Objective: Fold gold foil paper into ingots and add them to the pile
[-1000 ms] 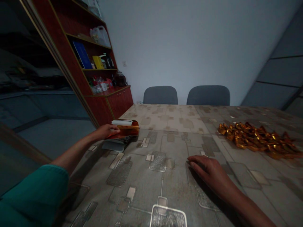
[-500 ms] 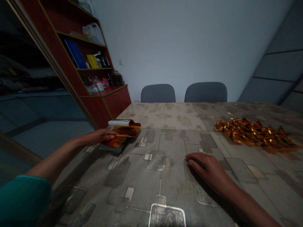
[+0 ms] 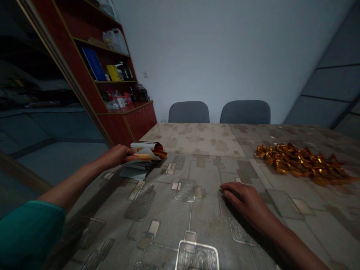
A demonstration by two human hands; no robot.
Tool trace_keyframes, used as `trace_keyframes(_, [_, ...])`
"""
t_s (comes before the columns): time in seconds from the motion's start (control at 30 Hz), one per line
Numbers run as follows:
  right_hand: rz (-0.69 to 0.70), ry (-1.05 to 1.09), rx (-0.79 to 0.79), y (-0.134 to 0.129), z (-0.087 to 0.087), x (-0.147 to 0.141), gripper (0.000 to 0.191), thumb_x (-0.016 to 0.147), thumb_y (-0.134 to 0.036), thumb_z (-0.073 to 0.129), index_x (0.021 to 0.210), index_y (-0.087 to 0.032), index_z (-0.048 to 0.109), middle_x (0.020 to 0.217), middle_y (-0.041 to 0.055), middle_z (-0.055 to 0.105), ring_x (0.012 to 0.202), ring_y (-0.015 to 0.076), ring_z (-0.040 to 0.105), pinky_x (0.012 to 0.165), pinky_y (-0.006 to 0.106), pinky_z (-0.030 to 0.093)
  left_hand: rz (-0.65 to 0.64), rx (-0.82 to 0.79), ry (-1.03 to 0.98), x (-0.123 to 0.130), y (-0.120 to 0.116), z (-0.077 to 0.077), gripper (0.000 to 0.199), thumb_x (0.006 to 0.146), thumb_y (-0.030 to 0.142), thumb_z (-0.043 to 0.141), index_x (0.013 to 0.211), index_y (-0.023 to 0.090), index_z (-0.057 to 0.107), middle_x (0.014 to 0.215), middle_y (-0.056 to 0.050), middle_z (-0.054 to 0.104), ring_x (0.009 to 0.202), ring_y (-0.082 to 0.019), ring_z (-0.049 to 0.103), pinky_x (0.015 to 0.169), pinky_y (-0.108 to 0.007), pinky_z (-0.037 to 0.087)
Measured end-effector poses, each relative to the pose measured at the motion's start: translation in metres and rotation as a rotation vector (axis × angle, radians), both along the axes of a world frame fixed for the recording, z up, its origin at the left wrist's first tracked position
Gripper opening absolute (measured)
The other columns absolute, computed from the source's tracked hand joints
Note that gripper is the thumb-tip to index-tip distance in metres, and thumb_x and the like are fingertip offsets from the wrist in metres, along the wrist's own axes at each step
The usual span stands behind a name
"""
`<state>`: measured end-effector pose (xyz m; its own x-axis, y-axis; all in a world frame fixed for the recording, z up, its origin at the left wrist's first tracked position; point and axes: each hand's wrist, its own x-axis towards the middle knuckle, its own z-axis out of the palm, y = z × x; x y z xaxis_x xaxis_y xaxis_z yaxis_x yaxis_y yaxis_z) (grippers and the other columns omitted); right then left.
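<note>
At centre left of the frame, the left hand (image 3: 119, 155) pinches glossy orange-gold foil sheets with pale backs (image 3: 147, 155), one pale face turned up, seemingly partly separated despite blur, while the right hand (image 3: 243, 195), loosely open and empty, rests on the patterned surface (image 3: 205, 210) near folded golden foil pieces (image 3: 302, 161) at right.

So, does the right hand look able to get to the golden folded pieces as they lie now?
Probably yes: the right hand rests near the golden folded pieces, with only patterned tablecloth visible between them.
</note>
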<state>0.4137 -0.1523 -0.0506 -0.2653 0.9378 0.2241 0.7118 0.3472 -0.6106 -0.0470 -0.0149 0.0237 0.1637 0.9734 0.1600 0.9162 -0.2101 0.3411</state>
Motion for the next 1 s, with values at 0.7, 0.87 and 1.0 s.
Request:
trace_keyframes(0.7, [-0.034,0.168,-0.034,-0.002,0.006,-0.003,0.032,0.093,-0.035,0.049,0.102,-0.022,0.078,0.104,0.0106,0.079,0.097,0.0298,0.073,0.090,0.045,0.055,0.015,0.430,0.014,0.040,-0.034,0.024,0.031,0.089,0.033,0.049,0.104,0.013,0.068,0.108,-0.008,0.073,0.100,-0.025,0.064,0.093,-0.033,0.045])
trace_keyframes(0.87, [-0.042,0.429,-0.193,-0.008,0.011,-0.008,0.035,0.094,-0.044,0.055,0.117,-0.024,0.072,0.119,0.0129,0.074,0.110,0.0304,0.069,0.098,0.045,0.052,-0.165,0.619,-0.067,0.091,-0.064,0.010,0.026,0.094,0.035,0.049,0.100,0.018,0.068,0.107,-0.010,0.075,0.107,-0.025,0.066,0.102,-0.040,0.046])
trace_keyframes(1.0, [-0.060,0.867,-0.460,-0.009,0.009,-0.005,0.056,0.099,-0.059,0.042,0.138,-0.021,0.055,0.125,0.0171,0.071,0.103,0.0280,0.072,0.093,0.044,0.056,-0.624,0.683,-0.237,0.148,-0.096,-0.025,0.018,0.097,0.027,0.051,0.095,0.024,0.068,0.094,-0.006,0.078,0.093,-0.022,0.072,0.096,-0.040,0.052])
